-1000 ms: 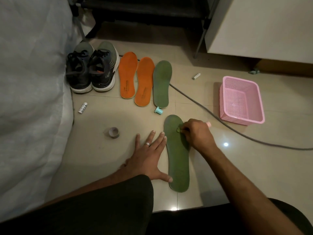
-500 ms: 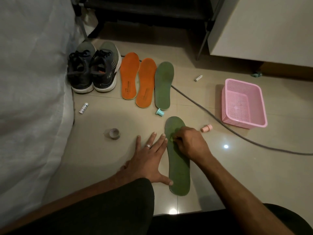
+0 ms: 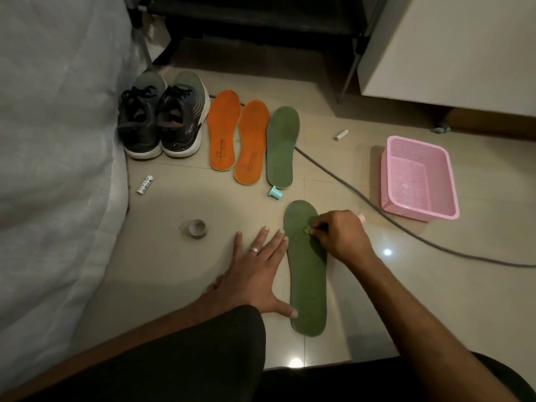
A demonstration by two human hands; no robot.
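Insole (image 3: pixel 309 285), toe pointing away, heel near, right hand (image 3: pixel 340 237) pinching green bit (image 3: pixel 306 229)

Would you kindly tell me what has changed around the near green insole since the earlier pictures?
The right hand, pinching a small green piece in its fingers, slid down the near green insole toward its left edge, then back up and right. The left hand stayed flat on the floor, thumb on the insole's edge; nothing else moved.

Right hand (image 3: pixel 340 237) hides most of the pink tube (image 3: pixel 361 217) behind it.
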